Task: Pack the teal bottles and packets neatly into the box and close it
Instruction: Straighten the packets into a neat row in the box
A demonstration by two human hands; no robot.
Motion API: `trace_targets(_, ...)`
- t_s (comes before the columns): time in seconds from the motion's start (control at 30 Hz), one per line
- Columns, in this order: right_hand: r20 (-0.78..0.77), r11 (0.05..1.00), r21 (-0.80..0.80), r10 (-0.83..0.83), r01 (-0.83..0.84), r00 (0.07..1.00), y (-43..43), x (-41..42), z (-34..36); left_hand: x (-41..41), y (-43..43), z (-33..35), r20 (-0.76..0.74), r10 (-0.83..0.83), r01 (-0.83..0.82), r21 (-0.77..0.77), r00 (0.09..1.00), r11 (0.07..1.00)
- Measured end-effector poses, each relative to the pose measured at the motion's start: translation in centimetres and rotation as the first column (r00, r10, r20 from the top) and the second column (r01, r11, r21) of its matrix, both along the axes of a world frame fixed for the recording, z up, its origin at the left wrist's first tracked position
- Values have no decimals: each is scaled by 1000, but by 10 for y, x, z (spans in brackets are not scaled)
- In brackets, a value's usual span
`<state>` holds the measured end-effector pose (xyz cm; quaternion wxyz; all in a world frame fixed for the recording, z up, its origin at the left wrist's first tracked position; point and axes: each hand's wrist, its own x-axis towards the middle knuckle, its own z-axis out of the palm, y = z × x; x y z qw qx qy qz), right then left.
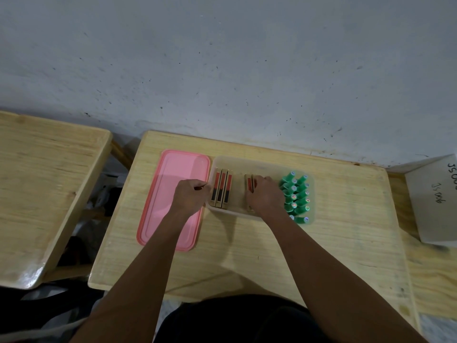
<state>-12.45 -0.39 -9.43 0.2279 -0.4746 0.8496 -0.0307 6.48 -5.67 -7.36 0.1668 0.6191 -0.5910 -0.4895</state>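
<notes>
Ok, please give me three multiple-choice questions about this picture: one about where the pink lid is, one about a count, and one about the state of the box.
1. Where does the pink lid lie, relative to the box?
A. On top of it.
B. On the table, to its left.
C. Inside it.

2. How many packets stand at the box's left end?
A. One.
B. Six.
C. Three.

3. What state is the box in?
A. Open.
B. Closed.
C. Upside down.

Answers:
1 B: the lid lies flat on the wood beside the box.
2 C: three packets stand side by side there.
3 A: the teal bottles inside show from above, with nothing covering them.
</notes>
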Motion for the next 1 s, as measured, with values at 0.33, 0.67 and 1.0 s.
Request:
trace_targets(0.33,-186,996,55,77,-67,979,-7,11,8,0,1,0,-6,5,-5,12,1000,1000)
trace_targets(0.67,190,992,2,-128,130,973,-11,18,-1,1,0,-2,-6,0,0,18,1000,1000)
trace_targets(1.0,552,958,-5,-236,287,800,-12,27,-10,1,-1,-2,11,-9,9,23,1000,1000)
